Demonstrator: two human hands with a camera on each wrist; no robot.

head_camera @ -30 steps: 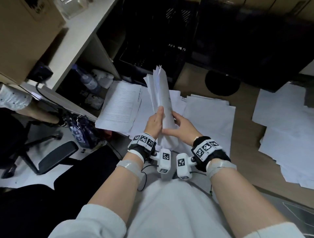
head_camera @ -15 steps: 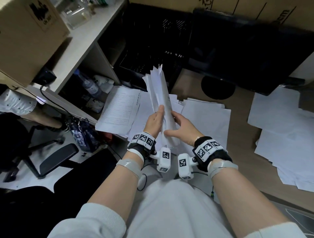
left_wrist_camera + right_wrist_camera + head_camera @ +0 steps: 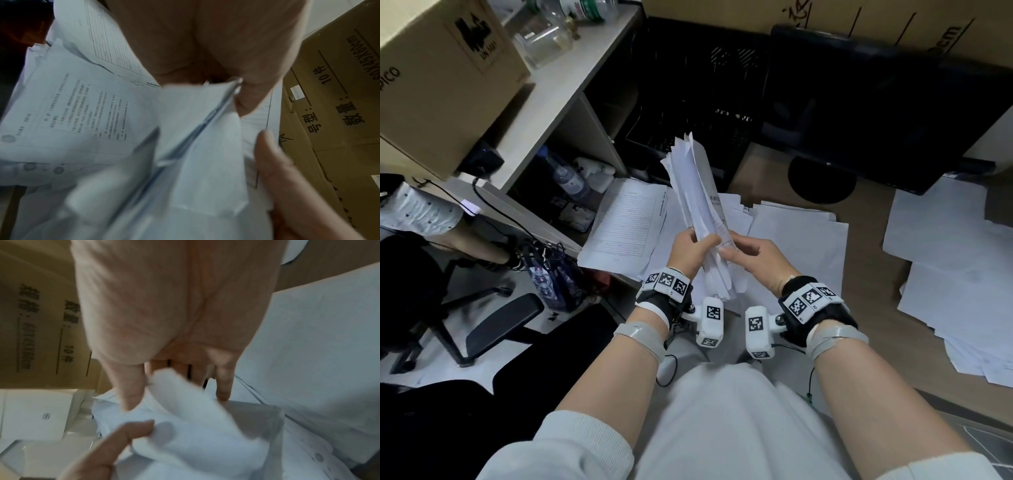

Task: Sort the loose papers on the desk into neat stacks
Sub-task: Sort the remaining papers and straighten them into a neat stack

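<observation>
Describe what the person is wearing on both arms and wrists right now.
Both forearms are bare, with pale grey-white sleeves pushed up. Each wrist has a black band carrying white square black-patterned marker tags, a grey strap behind it, and a white boxy camera module with its own tag. Thin black cables hang below.

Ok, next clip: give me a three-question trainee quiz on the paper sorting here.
1. True or false: both hands grip the bundle of papers.
2. How is the bundle held? A) flat on the desk B) raised on edge above the desk C) rolled into a tube
3. Fill in: the printed form lies to the person's ____ of the bundle.

Key:
1. True: the left hand and the right hand both hold its lower part.
2. B.
3. Left.
</observation>
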